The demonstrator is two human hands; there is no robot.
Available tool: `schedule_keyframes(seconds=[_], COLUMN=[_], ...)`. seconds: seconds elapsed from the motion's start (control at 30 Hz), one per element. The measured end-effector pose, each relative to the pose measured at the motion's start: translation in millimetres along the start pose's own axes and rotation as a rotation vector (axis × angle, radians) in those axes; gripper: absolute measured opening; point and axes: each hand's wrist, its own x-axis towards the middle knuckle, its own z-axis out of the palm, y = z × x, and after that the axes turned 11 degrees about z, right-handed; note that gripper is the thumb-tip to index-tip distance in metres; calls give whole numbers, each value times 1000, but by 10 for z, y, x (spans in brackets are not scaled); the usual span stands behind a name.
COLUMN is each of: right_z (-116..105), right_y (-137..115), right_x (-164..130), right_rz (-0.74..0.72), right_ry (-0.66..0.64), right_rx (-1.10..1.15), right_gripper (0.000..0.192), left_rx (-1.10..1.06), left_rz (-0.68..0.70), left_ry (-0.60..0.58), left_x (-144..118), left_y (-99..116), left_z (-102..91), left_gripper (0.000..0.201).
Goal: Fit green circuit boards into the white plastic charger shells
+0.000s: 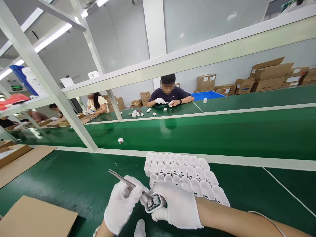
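Observation:
My left hand [123, 202], in a white glove, grips metal tweezers [120, 177] that slant down to the right. Their tips reach into the open end of a small white plastic housing [162, 201]. Inside the housing show a circuit board and wires [155, 203]; finer parts are too small to tell. Gloved in white too, my right hand [176, 204] is wrapped round the housing from the right, holding it tilted with its opening toward me. Just beyond this hand stand rows of similar white housings [182, 170], partly hidden by it.
A flat cardboard sheet [37, 219] lies at the lower left. Beyond the green table runs a green conveyor belt [222, 131] carrying a small white part [120, 140]. A white frame post [71, 121] rises at left. Across the belt, a co-worker [169, 93] handles white parts.

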Motion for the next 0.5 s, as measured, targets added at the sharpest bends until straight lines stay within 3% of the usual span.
schedule_keyframes(seconds=[0.17,0.4,0.5], right_z=[19,67,33], right_y=[13,26,23], right_x=[10,16,0], right_rz=[40,51,27], right_ry=[28,80,79], right_rx=[-4,32,-7], right_gripper=[14,19,15], left_rx=[2,302,271], left_rz=[30,318,362], left_ry=[-18,-51,-1], left_x=[-19,-45,-47], left_y=[-44,-50,-28], left_z=[34,71,88], left_gripper=[17,14,14])
